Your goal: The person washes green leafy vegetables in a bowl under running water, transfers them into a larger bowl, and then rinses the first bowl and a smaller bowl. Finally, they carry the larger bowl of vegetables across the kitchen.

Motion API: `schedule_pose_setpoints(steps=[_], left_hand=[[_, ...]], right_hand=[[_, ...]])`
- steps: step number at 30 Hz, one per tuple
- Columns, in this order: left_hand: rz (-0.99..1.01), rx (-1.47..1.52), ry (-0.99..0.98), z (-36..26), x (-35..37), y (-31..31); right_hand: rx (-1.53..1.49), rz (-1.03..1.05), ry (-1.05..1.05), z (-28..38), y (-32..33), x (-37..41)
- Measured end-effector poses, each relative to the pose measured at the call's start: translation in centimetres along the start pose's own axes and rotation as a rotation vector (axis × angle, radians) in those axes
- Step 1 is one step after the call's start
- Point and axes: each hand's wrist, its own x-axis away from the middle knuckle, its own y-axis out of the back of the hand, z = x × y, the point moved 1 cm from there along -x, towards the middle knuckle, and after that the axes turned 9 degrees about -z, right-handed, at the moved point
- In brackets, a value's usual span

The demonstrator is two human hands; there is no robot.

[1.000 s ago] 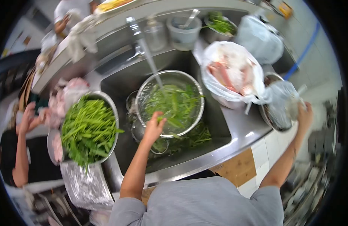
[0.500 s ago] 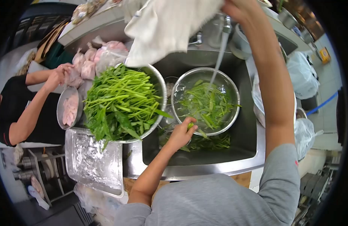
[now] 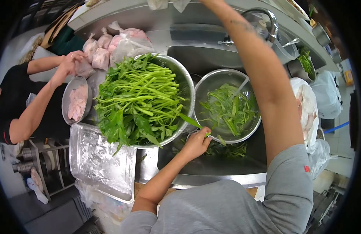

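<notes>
My left hand [image 3: 197, 145] is closed around a piece of leafy green stem [image 3: 207, 134], at the near left rim of a metal bowl [image 3: 223, 72]. Cut greens [image 3: 231, 107] float in water inside that bowl, and a stream from the faucet [image 3: 275, 24] runs into it. My right arm [image 3: 262, 74] stretches forward across the sink, its hand cut off by the top edge. Part of a white cloth [image 3: 181, 4] shows up there, left of the arm. Left of the bowl, a large perforated metal colander [image 3: 187, 80] is heaped with long-stemmed leafy greens [image 3: 139, 101].
Another person's hands [image 3: 73, 62] work at the left beside bagged pink meat [image 3: 100, 58] and a bowl of meat [image 3: 77, 103]. A wet metal tray [image 3: 102, 163] lies below the colander. Loose greens [image 3: 237, 150] lie in the sink [image 3: 211, 165]. Plastic bags [image 3: 327, 95] stand right.
My right hand has gone forward out of view, and the white cloth has moved up to the top edge. My left hand still grips green stem. The view has shifted.
</notes>
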Motion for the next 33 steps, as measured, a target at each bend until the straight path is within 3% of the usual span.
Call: schedule_pose_setpoints(steps=[1, 3, 5, 7, 9, 11, 14, 16, 17, 20, 22, 24, 26, 29, 32, 33], left_hand=[[-0.013, 0.005, -0.026, 0.4, -0.3, -0.5], [-0.053, -0.004, -0.080, 0.7, -0.7, -1.5], [-0.017, 0.001, -0.087, 0.8, -0.9, -2.2], [0.020, 0.000, -0.052, 0.4, -1.1, -2.7], [0.041, -0.009, -0.025, -0.3, -1.1, -3.2], [0.076, -0.039, 0.038, -1.1, -1.1, -3.8], [-0.001, -0.074, -0.108, -0.1, -1.4, -5.7], [-0.039, -0.092, -0.066, 1.1, -1.8, -7.0], [-0.060, -0.102, -0.044, 1.6, -2.1, -7.5], [-0.038, -0.230, -0.040, 2.0, -2.6, -7.9], [-0.005, -0.263, -0.036, 2.9, -2.5, -8.3], [0.025, -0.301, -0.081, 3.5, -2.3, -8.3], [-0.011, -0.280, -0.107, 4.6, -2.0, -8.7], [-0.033, -0.292, -0.142, 5.1, -1.6, -9.0], [-0.123, -0.245, -0.125, 4.1, -1.8, -7.6], [-0.165, -0.211, -0.114, 3.7, -2.1, -7.0]], right_hand=[[-0.075, 0.063, -0.073, 0.3, 1.4, 1.7], [-0.242, -0.032, -0.224, 0.1, 3.2, 8.0], [-0.370, -0.074, -0.496, -1.8, 4.4, 14.1], [-0.690, -0.049, -0.933, -5.8, 7.0, 18.5], [-1.281, 0.033, -1.184, -10.1, 8.8, 22.8], [-1.911, 0.176, -1.148, -13.9, 8.6, 26.4], [-1.460, -0.259, -1.617, -6.5, 10.9, 25.8], [-1.473, -0.196, -1.743, -6.2, 10.5, 27.9], [-1.785, 0.220, -1.510, -9.5, 9.1, 31.2], [-1.289, 0.321, -1.435, -8.7, 9.0, 33.9], [-0.482, 0.486, -1.054, -7.0, 8.5, 36.2], [-0.366, 0.769, -0.600, -8.7, 6.5, 42.7], [0.016, 0.842, -0.220, -6.7, 7.2, 47.3], [0.264, 0.809, -0.248, -5.8, 8.1, 50.1], [0.041, 0.552, -0.356, -5.7, 8.8, 48.6], [-0.125, 0.465, -0.565, -5.7, 9.5, 47.1]])
